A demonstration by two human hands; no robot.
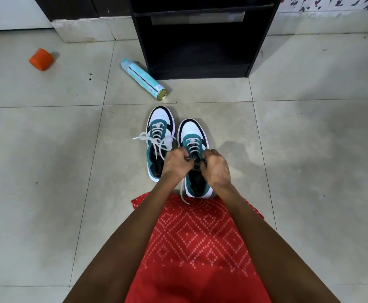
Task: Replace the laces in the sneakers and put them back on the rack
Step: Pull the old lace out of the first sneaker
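Observation:
Two teal, white and black sneakers stand side by side on the tiled floor, toes pointing away from me. The left sneaker [159,127] has white laces threaded, with loose ends and a loop [144,137] spilling to its left. Over the tongue of the right sneaker [192,132], my left hand [175,164] and my right hand [214,167] each pinch a white lace with curled fingers. One loose lace end [184,196] trails down beside the right sneaker's heel. The black shoe rack [198,40] stands open-fronted straight ahead.
A pale blue spray can [142,78] lies on the floor by the rack's left front corner. An orange cup-like object [41,59] lies at the far left. My red patterned garment [198,248] covers my lap below the shoes.

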